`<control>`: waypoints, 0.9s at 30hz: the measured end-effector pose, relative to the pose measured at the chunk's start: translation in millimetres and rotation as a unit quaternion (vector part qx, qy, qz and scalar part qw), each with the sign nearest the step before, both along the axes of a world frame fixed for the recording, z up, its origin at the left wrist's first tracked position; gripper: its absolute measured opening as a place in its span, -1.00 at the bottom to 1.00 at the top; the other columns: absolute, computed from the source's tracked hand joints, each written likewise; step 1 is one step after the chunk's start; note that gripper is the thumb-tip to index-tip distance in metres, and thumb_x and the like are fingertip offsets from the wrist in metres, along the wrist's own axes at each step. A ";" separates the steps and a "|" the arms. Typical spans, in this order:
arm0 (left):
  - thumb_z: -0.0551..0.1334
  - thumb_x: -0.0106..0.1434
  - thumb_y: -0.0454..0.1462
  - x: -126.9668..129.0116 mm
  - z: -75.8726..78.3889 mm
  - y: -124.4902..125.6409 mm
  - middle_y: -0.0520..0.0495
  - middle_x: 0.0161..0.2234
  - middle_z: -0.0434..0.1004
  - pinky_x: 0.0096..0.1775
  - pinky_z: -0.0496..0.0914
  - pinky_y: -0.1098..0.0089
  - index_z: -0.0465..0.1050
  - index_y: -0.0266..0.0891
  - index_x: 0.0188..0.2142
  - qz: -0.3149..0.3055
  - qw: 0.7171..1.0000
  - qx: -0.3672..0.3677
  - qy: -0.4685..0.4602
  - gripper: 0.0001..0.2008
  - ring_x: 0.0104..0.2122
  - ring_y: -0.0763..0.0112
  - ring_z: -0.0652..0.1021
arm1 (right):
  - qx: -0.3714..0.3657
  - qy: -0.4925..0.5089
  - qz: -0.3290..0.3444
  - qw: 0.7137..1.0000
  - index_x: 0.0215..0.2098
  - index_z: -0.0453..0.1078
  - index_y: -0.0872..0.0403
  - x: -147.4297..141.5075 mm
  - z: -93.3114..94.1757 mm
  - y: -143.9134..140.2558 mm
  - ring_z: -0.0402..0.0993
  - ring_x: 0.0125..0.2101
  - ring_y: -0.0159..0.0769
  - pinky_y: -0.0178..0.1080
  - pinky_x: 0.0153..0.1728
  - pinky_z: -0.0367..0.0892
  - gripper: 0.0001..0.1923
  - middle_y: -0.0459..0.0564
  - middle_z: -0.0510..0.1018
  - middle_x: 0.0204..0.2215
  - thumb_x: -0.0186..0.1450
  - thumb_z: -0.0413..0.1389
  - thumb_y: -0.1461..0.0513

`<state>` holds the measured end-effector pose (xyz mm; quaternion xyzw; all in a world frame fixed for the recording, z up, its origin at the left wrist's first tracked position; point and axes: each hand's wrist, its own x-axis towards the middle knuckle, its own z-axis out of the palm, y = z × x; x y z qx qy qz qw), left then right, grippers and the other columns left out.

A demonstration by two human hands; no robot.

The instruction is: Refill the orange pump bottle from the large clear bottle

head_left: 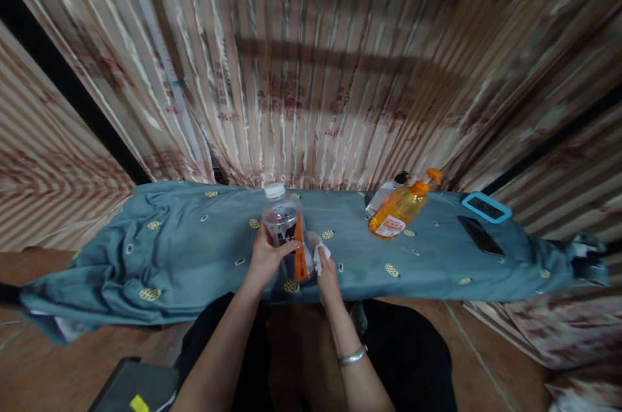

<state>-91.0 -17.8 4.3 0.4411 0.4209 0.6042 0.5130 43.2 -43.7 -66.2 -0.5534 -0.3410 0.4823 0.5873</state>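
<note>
At the near edge of the cloth-covered surface (pixel 184 250), the left hand (pixel 266 256) wraps its fingers around a clear bottle (pixel 286 230) with a white cap, holding it upright. The right hand (pixel 326 276), forearm raised and wrist braceleted, pinches a white cloth (pixel 321 255) against the bottle's side.
</note>
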 end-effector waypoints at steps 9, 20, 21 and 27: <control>0.51 -0.19 -0.22 -29.0 7.7 21.1 -0.13 -0.02 0.51 0.02 0.46 0.15 0.20 -0.18 0.02 0.170 0.984 0.050 -0.016 -0.20 -0.07 0.18 0.59 | -0.101 -0.023 -0.031 0.994 0.02 0.36 0.10 9.5 -1.9 -38.4 0.49 -0.15 -0.29 -0.10 -0.14 0.46 -0.61 0.03 0.50 -0.07 0.36 0.09 0.03; 0.45 -0.09 -0.40 -84.0 5.6 64.5 -0.39 0.25 0.23 0.29 0.14 -0.01 0.06 -0.36 0.20 0.265 0.934 0.031 0.238 -0.10 0.26 -0.06 0.30 | -0.100 -0.442 -0.110 0.884 0.10 0.33 0.06 120.9 6.8 14.4 0.39 0.06 -0.15 0.05 0.05 0.35 -0.58 0.09 0.39 0.12 0.34 0.13 0.07; 0.45 -0.07 -0.38 -83.5 2.4 64.5 -0.37 0.25 0.24 0.29 0.15 0.01 0.05 -0.33 0.21 0.260 0.935 0.030 0.238 -0.10 0.26 -0.03 0.31 | -0.087 -0.469 -0.092 0.874 0.11 0.32 0.07 104.4 4.7 27.5 0.38 0.06 -0.14 0.06 0.06 0.35 -0.57 0.09 0.38 0.12 0.34 0.13 0.07; 0.48 -0.14 -0.28 -95.4 -10.0 55.3 -0.31 0.20 0.31 0.25 0.23 0.02 0.10 -0.21 0.17 0.276 0.929 -0.006 0.247 -0.09 0.21 -0.01 0.38 | 0.051 -0.561 0.097 0.820 0.08 0.34 0.08 -39.9 4.5 73.0 0.42 0.02 -0.18 0.02 0.02 0.38 -0.61 0.08 0.43 0.07 0.35 0.12 0.08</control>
